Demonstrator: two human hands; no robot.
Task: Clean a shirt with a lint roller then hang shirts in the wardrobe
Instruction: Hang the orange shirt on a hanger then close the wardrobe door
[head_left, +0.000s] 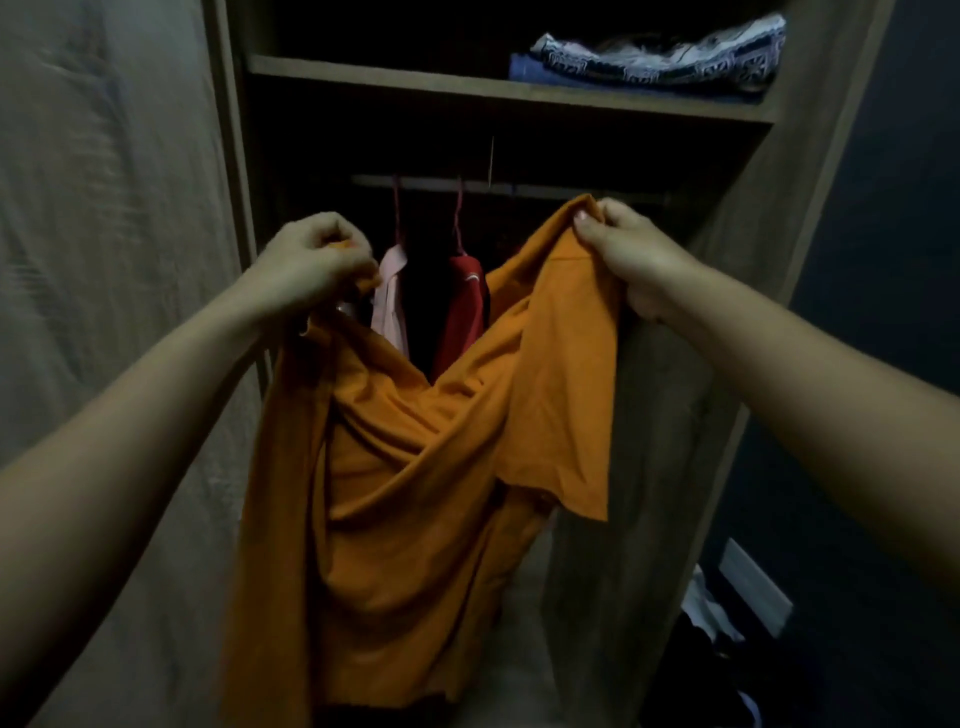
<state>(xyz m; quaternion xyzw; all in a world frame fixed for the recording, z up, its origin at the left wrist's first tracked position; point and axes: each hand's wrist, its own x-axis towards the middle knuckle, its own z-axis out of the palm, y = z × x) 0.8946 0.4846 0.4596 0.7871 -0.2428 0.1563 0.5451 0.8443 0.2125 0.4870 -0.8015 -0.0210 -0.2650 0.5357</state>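
Both arms reach forward toward an open wardrobe (810, 156), and an orange shirt (415, 467) hangs between the two hands in front of it. The left hand (311, 260) has its fingers curled tight around a bunch of the shirt's upper edge, gripping the cloth in a fist. The right hand (628, 254) pinches another part of the upper edge between thumb and curled fingers, a little higher than the left. Between the hands the fabric sags in a deep V, and the rest of the shirt drops in loose folds, with one sleeve hanging below the right hand. Behind the sagging edge, inside the wardrobe, a pale pink shirt (392, 301) and a red shirt (462, 312) hang side by side on hangers from a rail (519, 187). Above the rail, a shelf (467, 85) carries folded clothes (660, 57), patterned blue and white, toward its right end. A pale cloth-like surface (104, 260) fills the left side of the view. At lower right, some clothes (711, 608) lie on the floor beside the dark wall.
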